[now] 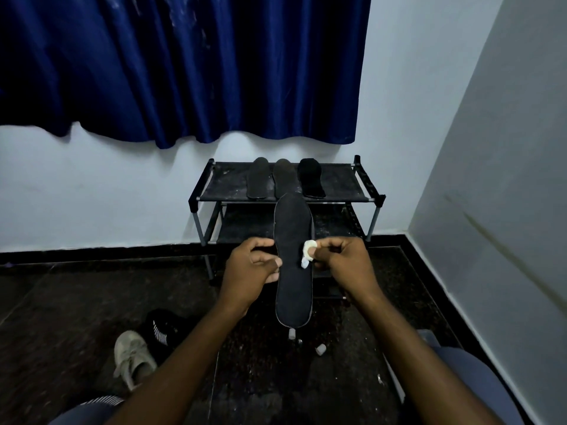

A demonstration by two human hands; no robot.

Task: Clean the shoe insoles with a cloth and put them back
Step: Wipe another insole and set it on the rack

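In front of the black metal shoe rack (337, 183), a long black fabric insole (293, 289) is gripped by the left hand (251, 265). A small white cloth wad (307, 251) is pinched against it by the right hand (343, 259). Wiping seems under way; strokes along its length are needed next.

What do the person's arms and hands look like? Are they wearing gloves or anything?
No gloves. The left hand and right hand are bare, with no rings, watch or bracelet showing. The left forearm and right forearm are bare too, no sleeves in view.
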